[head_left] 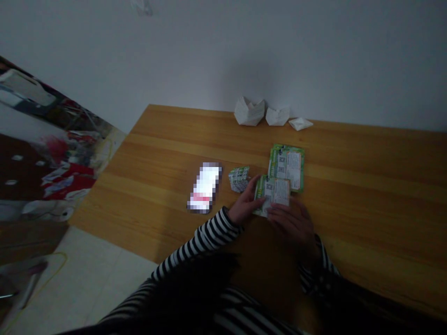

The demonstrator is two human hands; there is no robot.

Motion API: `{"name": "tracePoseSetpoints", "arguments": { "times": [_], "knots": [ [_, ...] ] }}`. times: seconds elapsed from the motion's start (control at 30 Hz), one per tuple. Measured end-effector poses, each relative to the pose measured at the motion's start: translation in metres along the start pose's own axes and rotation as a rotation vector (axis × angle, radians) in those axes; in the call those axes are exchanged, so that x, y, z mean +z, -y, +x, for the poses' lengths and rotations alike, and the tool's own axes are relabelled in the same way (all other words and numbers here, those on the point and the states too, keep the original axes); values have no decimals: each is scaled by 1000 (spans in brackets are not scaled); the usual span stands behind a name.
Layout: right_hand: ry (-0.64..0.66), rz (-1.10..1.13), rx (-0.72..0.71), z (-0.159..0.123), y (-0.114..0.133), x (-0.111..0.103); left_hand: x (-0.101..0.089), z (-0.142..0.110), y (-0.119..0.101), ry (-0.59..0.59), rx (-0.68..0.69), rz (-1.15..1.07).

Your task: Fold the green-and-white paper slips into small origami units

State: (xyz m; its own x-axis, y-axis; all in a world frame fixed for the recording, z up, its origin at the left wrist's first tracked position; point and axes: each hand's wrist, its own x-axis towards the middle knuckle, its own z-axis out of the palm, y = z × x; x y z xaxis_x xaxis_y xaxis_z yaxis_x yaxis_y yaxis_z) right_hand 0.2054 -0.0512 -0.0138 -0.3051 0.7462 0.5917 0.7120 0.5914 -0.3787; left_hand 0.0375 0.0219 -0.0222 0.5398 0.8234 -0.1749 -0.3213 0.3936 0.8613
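Note:
A green and white printed sheet of paper [278, 186] is between my two hands, close above the table. My left hand [246, 203] grips its left side, thumb on top. My right hand [293, 223] lies over its lower right edge, fingers on the paper; its underside is hidden. Just behind the sheet rests a stack of similar green printed sheets [291, 163], partly covered by it. To the left of my left hand stands a small folded paper piece [239, 179] with dense print and a green edge.
A phone [205, 186] with a lit, pixelated screen lies left on the wooden table [150, 153]. Along the wall stand a large folded white paper piece [249, 112], a smaller one [277, 116] and a flat one [301, 123]. Red cloth [70, 181] and clutter lie beyond the table's left edge.

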Motion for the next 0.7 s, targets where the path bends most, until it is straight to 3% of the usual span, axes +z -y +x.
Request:
{"name": "tracePoseSetpoints", "arguments": {
  "times": [0.13,0.3,0.5,0.6,0.7],
  "knots": [
    [88,-4,45,-10,-15,-9,3,-3,-2,1,-67,-138],
    [-95,47,265,-18,-28,-13,2,-3,-6,9,-108,-176],
    [-209,315,513,-11,-17,-5,4,-7,-6,35,-196,-198],
    [-174,494,474,-10,-17,-2,7,-9,-6,22,-246,-246],
    [-19,547,357,-14,-22,-2,7,-9,-5,-43,-259,-276]
  ]
}}
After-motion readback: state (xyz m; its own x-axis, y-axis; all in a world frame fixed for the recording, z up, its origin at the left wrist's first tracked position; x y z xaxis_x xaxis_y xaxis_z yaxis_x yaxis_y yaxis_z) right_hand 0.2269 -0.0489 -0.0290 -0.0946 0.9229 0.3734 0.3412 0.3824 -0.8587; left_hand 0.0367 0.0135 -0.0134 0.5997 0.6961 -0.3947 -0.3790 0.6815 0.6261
